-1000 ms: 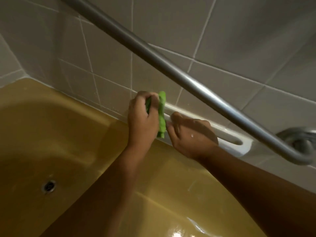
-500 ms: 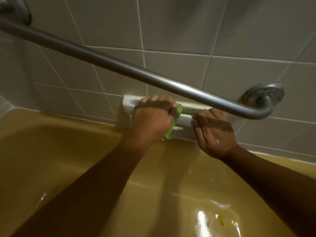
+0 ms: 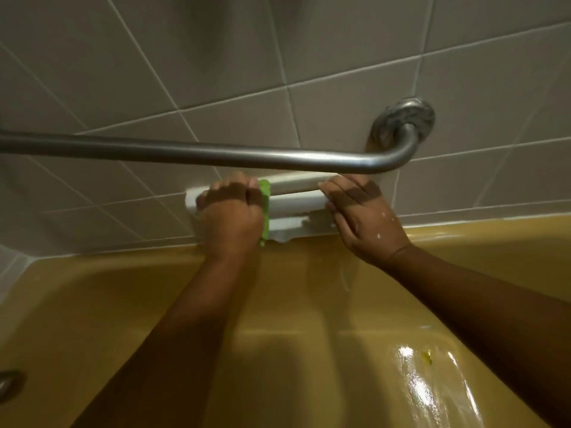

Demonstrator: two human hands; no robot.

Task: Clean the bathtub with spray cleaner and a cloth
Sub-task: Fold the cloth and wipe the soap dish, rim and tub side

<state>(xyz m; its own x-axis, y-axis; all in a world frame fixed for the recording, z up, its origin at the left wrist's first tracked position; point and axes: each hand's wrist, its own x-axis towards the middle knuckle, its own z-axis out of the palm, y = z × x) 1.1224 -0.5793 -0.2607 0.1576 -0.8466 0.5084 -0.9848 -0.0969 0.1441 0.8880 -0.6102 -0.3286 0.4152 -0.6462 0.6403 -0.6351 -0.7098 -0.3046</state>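
A white ceramic soap holder [image 3: 296, 208] with a rail across its top is fixed to the tiled wall just above the rim of the mustard-yellow bathtub [image 3: 309, 319]. My left hand [image 3: 231, 217] grips a green cloth [image 3: 265, 211] and presses it on the holder's left part. My right hand [image 3: 361, 217] holds the holder's right end, fingers over the rail and thumb below, with white drops on its back. No spray bottle is in view.
A steel grab bar [image 3: 216, 154] runs across the wall just above both hands and ends in a round flange [image 3: 404, 118] at the upper right. A metal fitting [image 3: 9, 384] shows at the lower left edge. The tub's inner wall is wet and shiny at the lower right.
The view has swung right and the grab bar now lies nearly level. My left hand has slid the cloth leftward along the holder. My right hand stays on the right end.
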